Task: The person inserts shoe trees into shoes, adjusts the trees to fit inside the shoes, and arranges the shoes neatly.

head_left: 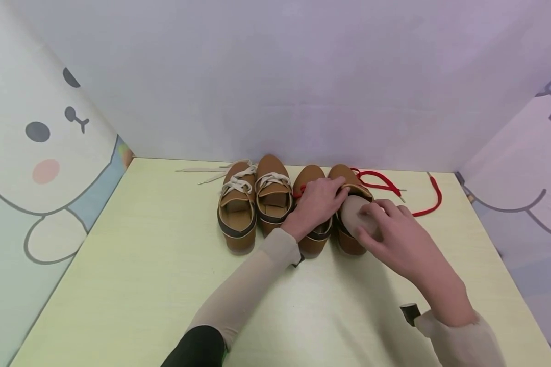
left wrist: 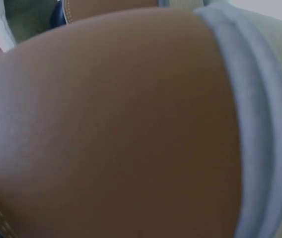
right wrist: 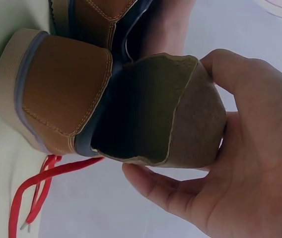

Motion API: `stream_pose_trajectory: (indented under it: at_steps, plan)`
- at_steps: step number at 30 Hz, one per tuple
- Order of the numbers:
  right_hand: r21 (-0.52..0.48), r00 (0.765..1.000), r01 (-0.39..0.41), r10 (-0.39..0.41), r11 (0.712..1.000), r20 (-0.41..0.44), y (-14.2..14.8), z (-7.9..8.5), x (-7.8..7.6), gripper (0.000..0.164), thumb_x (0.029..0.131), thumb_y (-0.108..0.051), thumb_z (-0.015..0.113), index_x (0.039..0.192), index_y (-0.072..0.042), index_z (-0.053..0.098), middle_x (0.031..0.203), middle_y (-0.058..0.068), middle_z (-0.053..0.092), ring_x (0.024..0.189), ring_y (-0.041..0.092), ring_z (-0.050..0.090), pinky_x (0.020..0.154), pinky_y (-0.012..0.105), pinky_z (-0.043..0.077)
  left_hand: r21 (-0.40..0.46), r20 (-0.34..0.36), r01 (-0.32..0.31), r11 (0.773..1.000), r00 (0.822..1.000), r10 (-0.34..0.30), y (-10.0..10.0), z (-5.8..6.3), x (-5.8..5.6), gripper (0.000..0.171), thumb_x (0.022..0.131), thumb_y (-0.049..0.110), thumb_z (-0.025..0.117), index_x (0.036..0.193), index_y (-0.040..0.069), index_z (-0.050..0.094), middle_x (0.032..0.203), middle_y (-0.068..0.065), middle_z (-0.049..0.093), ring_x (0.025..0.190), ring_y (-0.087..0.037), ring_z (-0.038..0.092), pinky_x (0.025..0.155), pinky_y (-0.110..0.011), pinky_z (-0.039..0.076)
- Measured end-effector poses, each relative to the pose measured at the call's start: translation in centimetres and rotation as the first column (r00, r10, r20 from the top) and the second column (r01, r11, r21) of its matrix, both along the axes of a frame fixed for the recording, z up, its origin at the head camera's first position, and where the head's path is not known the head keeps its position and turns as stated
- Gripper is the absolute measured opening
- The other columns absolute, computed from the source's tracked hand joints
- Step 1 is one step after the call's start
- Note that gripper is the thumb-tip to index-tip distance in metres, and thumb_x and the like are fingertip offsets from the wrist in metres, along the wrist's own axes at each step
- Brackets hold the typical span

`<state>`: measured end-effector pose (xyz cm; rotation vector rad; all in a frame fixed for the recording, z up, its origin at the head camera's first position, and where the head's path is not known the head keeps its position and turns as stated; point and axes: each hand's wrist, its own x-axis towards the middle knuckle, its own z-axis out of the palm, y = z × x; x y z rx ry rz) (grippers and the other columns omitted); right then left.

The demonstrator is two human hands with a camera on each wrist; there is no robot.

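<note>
My right hand (head_left: 399,239) grips a hollow, greyish-brown moulded shoe insert (right wrist: 198,121) between thumb and fingers. The insert's open end faces the collar of the rightmost brown shoe (right wrist: 64,87), overlapping its opening in the head view. Reaching across from the left, my left hand (head_left: 319,201) holds that same shoe near its tongue (head_left: 359,190), fingertips at the tongue's edge. Beneath the left hand lies another brown shoe (head_left: 311,173) with red laces, partly hidden by the hand. Brown leather (left wrist: 111,119) of a shoe's heel fills the left wrist view close up.
Two brown shoes with white laces, one on the outer left (head_left: 237,224) and one beside it (head_left: 271,165), stand in the same row. Loose red laces (head_left: 433,196) trail to the right. The pale yellow table (head_left: 142,265) meets a white back wall (head_left: 275,92).
</note>
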<state>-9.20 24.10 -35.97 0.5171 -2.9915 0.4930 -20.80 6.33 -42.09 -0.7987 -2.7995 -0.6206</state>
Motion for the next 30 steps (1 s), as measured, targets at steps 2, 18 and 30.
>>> stream_pose_trajectory:
  at_steps: [2, 18, 30]
  plan:
    - [0.009, 1.0, 0.005, -0.005, 1.0, 0.01, -0.2, 0.0, -0.3, 0.031, 0.098, -0.029, 0.065, 0.124, -0.012, 0.064, 0.129, 0.014, 0.062, 0.113, 0.043, 0.055, 0.091, 0.056, 0.049, 0.007, 0.002, 0.004, 1.0, 1.0, -0.004, 0.0, 0.0, 0.0, 0.027, 0.112, 0.037, 0.045, 0.098, 0.019, 0.059, 0.066, 0.001, 0.052, 0.058, -0.012, 0.053, 0.053, -0.023, 0.038]
    - [0.071, 0.995, 0.048, -0.055, 0.996, 0.088, -1.1, -0.4, -1.8, 0.035, 0.098, -0.034, 0.059, 0.126, -0.012, 0.062, 0.129, 0.017, 0.059, 0.107, 0.045, 0.054, 0.071, 0.054, 0.053, 0.025, 0.023, 0.011, 1.0, 1.0, -0.012, -0.3, -0.2, -0.1, 0.025, 0.111, 0.036, 0.048, 0.098, 0.018, 0.059, 0.064, 0.001, 0.05, 0.054, -0.012, 0.05, 0.047, -0.021, 0.032]
    - [0.075, 0.994, 0.095, -0.098, 0.993, 0.038, -1.7, -1.3, -2.6, 0.05, 0.095, -0.033, 0.06, 0.135, -0.004, 0.05, 0.136, 0.026, 0.047, 0.102, 0.05, 0.055, 0.06, 0.053, 0.053, 0.03, 0.068, 0.004, 1.0, 0.998, -0.006, -0.3, 0.1, -0.1, 0.024, 0.111, 0.037, 0.051, 0.101, 0.018, 0.063, 0.066, 0.002, 0.053, 0.057, -0.011, 0.052, 0.049, -0.02, 0.033]
